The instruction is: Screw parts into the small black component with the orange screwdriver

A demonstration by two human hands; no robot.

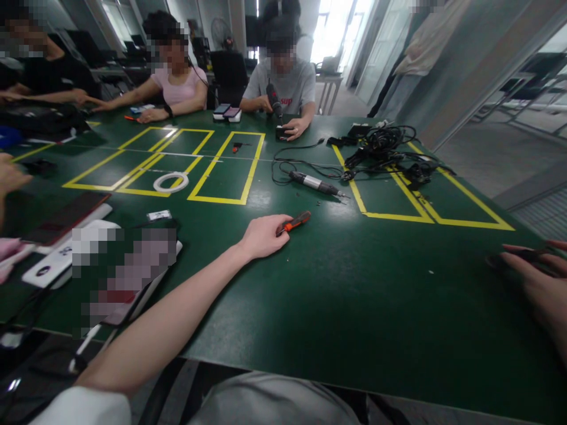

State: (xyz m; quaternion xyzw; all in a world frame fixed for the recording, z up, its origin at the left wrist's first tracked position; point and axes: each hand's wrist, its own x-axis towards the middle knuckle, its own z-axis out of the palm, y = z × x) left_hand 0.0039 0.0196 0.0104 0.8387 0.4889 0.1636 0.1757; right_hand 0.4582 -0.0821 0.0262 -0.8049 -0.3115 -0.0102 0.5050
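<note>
My left hand [266, 236] rests on the green table [354, 307] near its middle, fingers closed round a screwdriver [296, 222] with an orange and dark handle that points to the right. At the far right edge, my right hand [538, 274] is partly cut off and a little blurred; its fingers are bent round a dark object [529, 255] that I cannot make out. Beyond my left hand lies a silver and black electric screwdriver [314, 183], its cord curling behind it.
Tangled black cables [385, 144] lie at the back right. Yellow tape outlines, a white ring [170, 182] and a small red-black tool [237, 147] are at centre left. Phones and a white device [66, 254] sit at left. Several people are around the table; one holds a drill [273, 100].
</note>
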